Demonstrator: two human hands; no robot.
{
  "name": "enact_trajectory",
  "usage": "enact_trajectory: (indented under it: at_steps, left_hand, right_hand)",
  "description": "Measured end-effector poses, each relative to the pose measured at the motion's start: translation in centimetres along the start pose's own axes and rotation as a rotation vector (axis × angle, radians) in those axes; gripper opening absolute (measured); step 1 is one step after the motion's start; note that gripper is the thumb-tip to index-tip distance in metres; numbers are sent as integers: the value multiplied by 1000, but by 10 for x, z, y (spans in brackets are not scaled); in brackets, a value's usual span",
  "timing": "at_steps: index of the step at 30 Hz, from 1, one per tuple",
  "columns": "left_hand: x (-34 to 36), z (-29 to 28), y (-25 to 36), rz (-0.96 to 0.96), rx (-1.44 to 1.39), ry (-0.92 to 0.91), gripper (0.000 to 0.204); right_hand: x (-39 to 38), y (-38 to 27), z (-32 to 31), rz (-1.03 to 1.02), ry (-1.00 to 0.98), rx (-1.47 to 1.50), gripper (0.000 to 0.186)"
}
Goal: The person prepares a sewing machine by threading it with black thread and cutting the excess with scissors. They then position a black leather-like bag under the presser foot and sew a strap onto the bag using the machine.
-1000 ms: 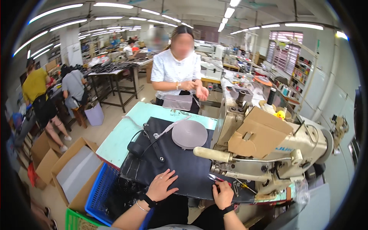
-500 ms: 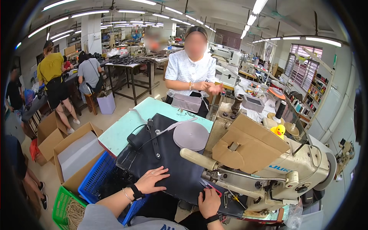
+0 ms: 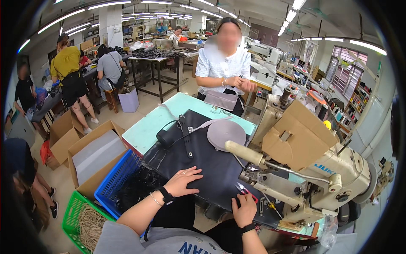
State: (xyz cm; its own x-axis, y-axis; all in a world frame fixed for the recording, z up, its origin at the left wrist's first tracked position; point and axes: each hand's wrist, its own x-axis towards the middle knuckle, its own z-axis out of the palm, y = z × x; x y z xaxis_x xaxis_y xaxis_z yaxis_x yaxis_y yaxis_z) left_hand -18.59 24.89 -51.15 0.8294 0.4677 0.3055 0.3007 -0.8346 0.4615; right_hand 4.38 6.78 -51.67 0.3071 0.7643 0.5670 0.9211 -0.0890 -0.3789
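Two bare hands, our own, come in from the near edge and rest on a large dark fabric panel [image 3: 198, 156] spread over the work table [image 3: 163, 122], whose pale green top shows at its far left. Our left hand [image 3: 182, 181] lies flat on the near left part of the panel, fingers spread and palm down, with a black watch on the wrist. Our right hand [image 3: 244, 208] sits at the near right edge of the panel, just beside the base of the sewing machine [image 3: 321, 178]; its fingers curl downward, and we cannot tell whether they pinch anything. Small red-handled snips [image 3: 245, 190] lie touching or just beyond those fingertips. On the far part of the panel rests a grey round fabric piece [image 3: 226, 133] with a grey strap, and a black pouch [image 3: 165, 137] sits to its left. A folded cardboard sheet [image 3: 298, 135] leans on top of the cream machine. To the near left stand a blue plastic crate [image 3: 116, 180] holding dark material and a green basket [image 3: 76, 211]. Across the table, a person in a white shirt [image 3: 224, 65] stands with hands together.
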Motion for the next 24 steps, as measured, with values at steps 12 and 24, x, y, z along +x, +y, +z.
enact_trajectory:
  at_steps: [12,24]
  left_hand:
    - [3,-13,-21,-305,-953,12,30]
    - [-1,-16,-30,-246,-1068,102,28]
  right_hand:
    - [-4,-5,6,63,28,-47,18]
    - [-4,-6,10,98,8,-51,19]
